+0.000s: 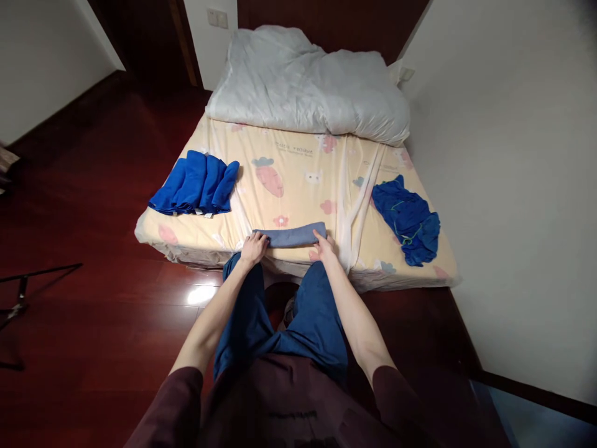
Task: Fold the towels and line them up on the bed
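Observation:
A grey-blue towel (293, 236), folded or rolled into a long narrow strip, lies across the near edge of the bed. My left hand (254, 247) grips its left end with curled fingers. At the opposite end, my right hand (323, 246) has the thumb on top and the other fingers partly hidden behind or under the cloth. Left of my hands, several bright blue rolled towels (196, 183) lie side by side. A crumpled heap of blue cloth (408, 221) with a thin green cord or edging rests on the right of the bed.
The bed (298, 162) has a yellow printed cover under clear plastic, bunched in strips right of centre. A white quilt (308, 87) is piled by the headboard. A wall (504, 155) stands close on the right. Dark stand legs (21, 305) are on the floor at left.

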`<state>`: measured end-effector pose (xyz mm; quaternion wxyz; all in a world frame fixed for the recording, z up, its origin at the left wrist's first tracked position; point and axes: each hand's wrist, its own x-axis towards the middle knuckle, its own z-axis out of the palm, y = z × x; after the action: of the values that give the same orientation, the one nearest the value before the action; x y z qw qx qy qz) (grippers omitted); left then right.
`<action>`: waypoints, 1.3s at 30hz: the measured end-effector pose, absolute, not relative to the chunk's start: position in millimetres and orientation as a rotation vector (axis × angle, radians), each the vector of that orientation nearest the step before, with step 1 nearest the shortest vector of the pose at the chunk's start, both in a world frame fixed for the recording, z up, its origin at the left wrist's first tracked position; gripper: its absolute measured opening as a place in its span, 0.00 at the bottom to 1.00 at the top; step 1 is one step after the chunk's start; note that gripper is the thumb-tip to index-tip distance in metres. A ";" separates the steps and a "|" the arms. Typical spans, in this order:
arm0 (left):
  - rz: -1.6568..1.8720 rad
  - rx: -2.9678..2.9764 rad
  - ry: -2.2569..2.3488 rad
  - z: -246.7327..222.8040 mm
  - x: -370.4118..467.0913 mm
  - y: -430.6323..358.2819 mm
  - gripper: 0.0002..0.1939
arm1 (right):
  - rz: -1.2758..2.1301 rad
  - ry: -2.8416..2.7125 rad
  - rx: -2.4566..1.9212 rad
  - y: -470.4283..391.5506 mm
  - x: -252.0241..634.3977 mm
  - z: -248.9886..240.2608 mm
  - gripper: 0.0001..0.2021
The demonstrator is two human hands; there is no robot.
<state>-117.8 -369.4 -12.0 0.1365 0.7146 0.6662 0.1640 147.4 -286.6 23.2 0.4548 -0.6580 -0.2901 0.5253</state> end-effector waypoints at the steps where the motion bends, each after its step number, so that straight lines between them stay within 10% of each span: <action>1: 0.473 2.033 1.918 -8.0 -123.6 -360.2 0.16 | 1.291 -0.774 -1.575 -282.7 145.0 30.5 0.16; 8: 0.624 1.974 1.526 26.3 -174.4 -307.9 0.44 | 1.252 -1.463 -1.022 -253.6 93.5 128.5 0.27; 16: 0.746 1.655 1.389 41.7 -215.4 -318.5 0.17 | 1.416 -2.016 -0.537 -250.5 -0.8 221.1 0.23; 39: 0.971 1.547 1.981 6.0 -274.6 -293.3 0.15 | 1.154 -2.085 -0.550 -192.7 -103.5 192.7 0.26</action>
<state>-274.6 -293.3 6.0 0.2217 0.5600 0.7168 0.3513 -103.5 -192.7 192.7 0.3409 -0.2113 -0.8015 0.4435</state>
